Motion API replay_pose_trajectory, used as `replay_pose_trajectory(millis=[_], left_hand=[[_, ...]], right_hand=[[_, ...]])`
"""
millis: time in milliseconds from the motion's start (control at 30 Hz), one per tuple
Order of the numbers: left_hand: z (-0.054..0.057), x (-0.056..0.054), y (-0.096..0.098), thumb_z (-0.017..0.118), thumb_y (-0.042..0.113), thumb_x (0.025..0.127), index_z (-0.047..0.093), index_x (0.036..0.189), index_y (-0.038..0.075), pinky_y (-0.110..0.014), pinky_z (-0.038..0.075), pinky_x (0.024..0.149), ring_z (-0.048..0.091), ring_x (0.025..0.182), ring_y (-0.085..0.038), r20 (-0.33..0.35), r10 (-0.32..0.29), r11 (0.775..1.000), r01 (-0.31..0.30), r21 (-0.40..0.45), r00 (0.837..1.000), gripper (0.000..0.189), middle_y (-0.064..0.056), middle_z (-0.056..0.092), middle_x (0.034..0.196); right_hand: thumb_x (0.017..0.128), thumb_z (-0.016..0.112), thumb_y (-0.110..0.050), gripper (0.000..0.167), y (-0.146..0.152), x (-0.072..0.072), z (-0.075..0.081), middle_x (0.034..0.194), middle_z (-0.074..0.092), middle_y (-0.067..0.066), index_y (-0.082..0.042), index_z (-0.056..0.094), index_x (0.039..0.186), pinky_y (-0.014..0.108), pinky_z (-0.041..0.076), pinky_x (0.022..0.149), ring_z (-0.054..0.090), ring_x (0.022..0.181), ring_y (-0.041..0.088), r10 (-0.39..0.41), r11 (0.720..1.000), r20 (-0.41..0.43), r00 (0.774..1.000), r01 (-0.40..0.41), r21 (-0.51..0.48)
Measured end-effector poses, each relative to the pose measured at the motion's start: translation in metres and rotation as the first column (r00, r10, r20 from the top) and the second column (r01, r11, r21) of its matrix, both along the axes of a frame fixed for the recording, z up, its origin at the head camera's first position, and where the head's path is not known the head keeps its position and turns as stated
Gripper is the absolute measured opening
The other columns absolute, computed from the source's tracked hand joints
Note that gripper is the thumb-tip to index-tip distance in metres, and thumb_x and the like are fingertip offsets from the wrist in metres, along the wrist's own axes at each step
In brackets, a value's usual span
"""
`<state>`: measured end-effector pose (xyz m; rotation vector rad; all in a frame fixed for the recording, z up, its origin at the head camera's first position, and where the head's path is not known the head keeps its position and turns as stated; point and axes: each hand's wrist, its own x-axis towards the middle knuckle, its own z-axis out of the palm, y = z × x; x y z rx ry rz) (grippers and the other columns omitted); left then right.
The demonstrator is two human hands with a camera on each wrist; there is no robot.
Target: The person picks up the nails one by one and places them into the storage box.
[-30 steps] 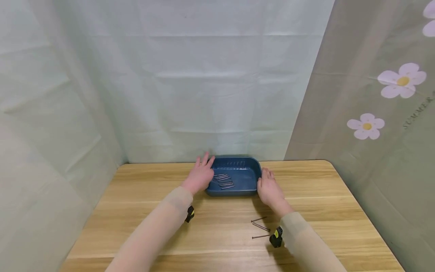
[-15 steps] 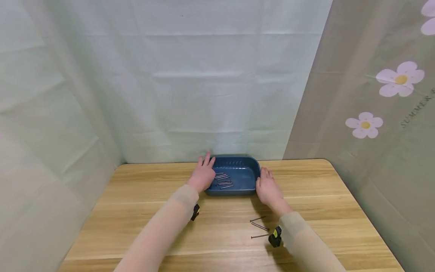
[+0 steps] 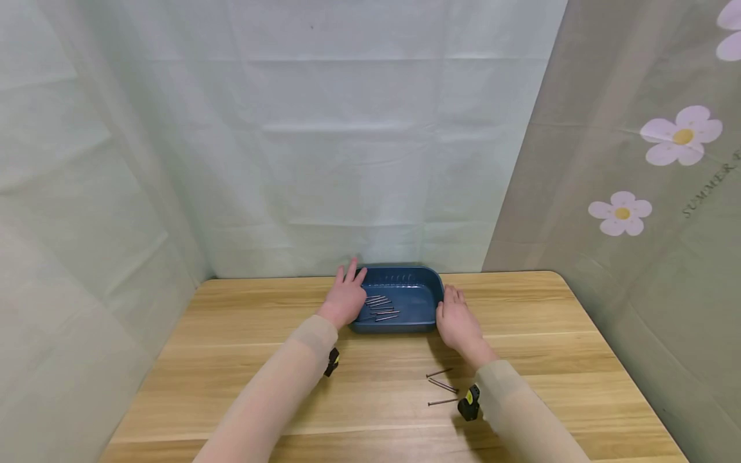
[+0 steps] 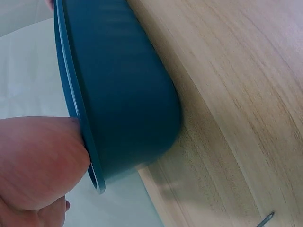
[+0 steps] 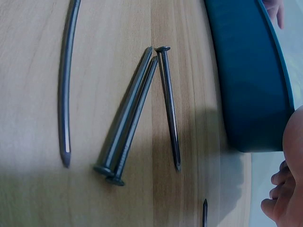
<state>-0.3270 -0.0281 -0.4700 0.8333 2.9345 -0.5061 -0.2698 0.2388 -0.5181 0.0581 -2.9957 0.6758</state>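
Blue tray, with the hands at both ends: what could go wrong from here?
If the blue tray tips, the loose nails inside could slide or spill. On the table, the tray sits near the far edge, so pushing it forward might take it over. The nails outside the tray look close to the right wrist device; moving that arm carelessly could scatter them.

Pretty soft, even light in the head view, with pale sheen on the backdrop point(image 3: 341, 128) creases up top and a soft shadow beside the right sleeve point(image 3: 527, 411), lower right. Kinda washed out upper right in the left wrist view, fuzzy low on the tray point(image 4: 125, 90). Dimmer lower left in the right wrist one, decently sharp on the nails point(image 5: 125, 109).
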Motion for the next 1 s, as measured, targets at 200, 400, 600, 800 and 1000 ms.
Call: replay_pose_trajectory(millis=[200, 400, 600, 800, 1000], left_hand=[[0.001, 0.0, -0.004, 0.068, 0.007, 0.103, 0.084, 0.095, 0.015, -0.061, 0.014, 0.129, 0.004, 0.163, -0.044, 0.006, 0.001, 1.0, -0.001, 0.01, 1.0, 0.019, -0.012, 0.031, 0.174], [0.002, 0.001, -0.009, 0.072, 0.009, 0.101, 0.08, 0.08, 0.016, -0.062, 0.015, 0.128, 0.004, 0.163, -0.044, -0.016, -0.02, 0.999, 0.021, 0.043, 1.0, 0.024, -0.012, 0.03, 0.174], [0.004, 0.001, -0.018, 0.076, 0.016, 0.098, 0.069, 0.066, 0.018, -0.065, 0.017, 0.127, 0.006, 0.163, -0.046, -0.047, -0.05, 0.978, 0.059, 0.202, 0.998, 0.033, -0.015, 0.03, 0.174], [0.005, 0.003, -0.033, 0.077, 0.017, 0.096, 0.073, 0.076, 0.02, -0.068, 0.014, 0.126, 0.005, 0.162, -0.049, -0.058, -0.051, 0.915, 0.07, 0.398, 0.997, 0.021, -0.019, 0.03, 0.173], [0.001, 0.007, -0.046, 0.08, 0.019, 0.097, 0.072, 0.079, 0.022, -0.069, 0.012, 0.126, 0.003, 0.162, -0.049, -0.039, -0.027, 0.886, 0.043, 0.462, 0.999, 0.019, -0.02, 0.029, 0.173]], right_hand=[[0.113, 0.036, -0.017, 0.06, -0.001, 0.001, 0.001, 0.166, 0.029, 0.037, 0.021, 0.024, 0.158, 0.058, 0.023, 0.127, 0.025, 0.155, 0.056, 0.005, 1.0, 0.006, 1.0, -0.005, 0.009], [0.113, 0.035, -0.016, 0.059, -0.003, 0.0, 0.002, 0.166, 0.029, 0.038, 0.022, 0.024, 0.157, 0.059, 0.024, 0.127, 0.025, 0.154, 0.056, 0.015, 1.0, 0.005, 1.0, -0.015, 0.02], [0.113, 0.036, -0.016, 0.059, -0.004, 0.002, 0.004, 0.165, 0.029, 0.038, 0.022, 0.025, 0.157, 0.058, 0.023, 0.127, 0.026, 0.154, 0.055, 0.018, 1.0, 0.007, 1.0, -0.019, 0.026], [0.113, 0.035, -0.014, 0.058, -0.003, 0.0, 0.004, 0.164, 0.029, 0.04, 0.024, 0.025, 0.155, 0.059, 0.024, 0.127, 0.026, 0.154, 0.056, 0.021, 0.999, -0.002, 1.0, -0.021, 0.028], [0.113, 0.036, -0.015, 0.059, -0.001, 0.001, 0.002, 0.165, 0.029, 0.039, 0.023, 0.025, 0.156, 0.059, 0.024, 0.126, 0.025, 0.154, 0.057, 0.011, 1.0, 0.006, 1.0, -0.011, 0.024]])
